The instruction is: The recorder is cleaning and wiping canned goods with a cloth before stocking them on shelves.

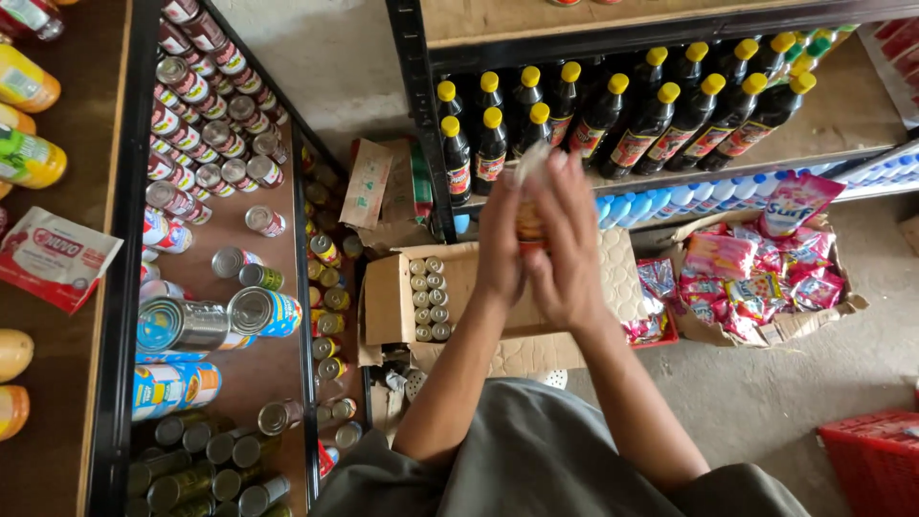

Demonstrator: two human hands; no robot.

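At far left, a wooden shelf (57, 383) carries yellow bottles (24, 86) and a red-and-white packet (53, 257). Beside it, a black rack (123, 287) holds rows of tins (206, 124) with red labels at the back, larger tins lying on their sides (206, 321) in the middle, and dull olive tins (206, 460) at the front.

On the floor below stands an open carton (397, 302), with two short columns of small cans (428, 299) packed on end against its left wall.

Above the carton, the left hand (500, 249) and right hand (567, 254) are raised together, backs to the camera. Both close around one small can (528, 222) pressed between them. Only a narrow strip of it shows in the gap between the palms: a yellow-orange label with some red, and a pale, blurred top just above the fingertips. The rest is hidden, so its shape cannot be made out fully. It hangs in the air, over the carton and in front of the dark bottles (661, 120) with yellow caps on the low shelf.

To the right, a second carton (847, 304) on the floor is heaped with pink and red sachets (756, 273). A red crate (876, 460) sits in the near right corner.
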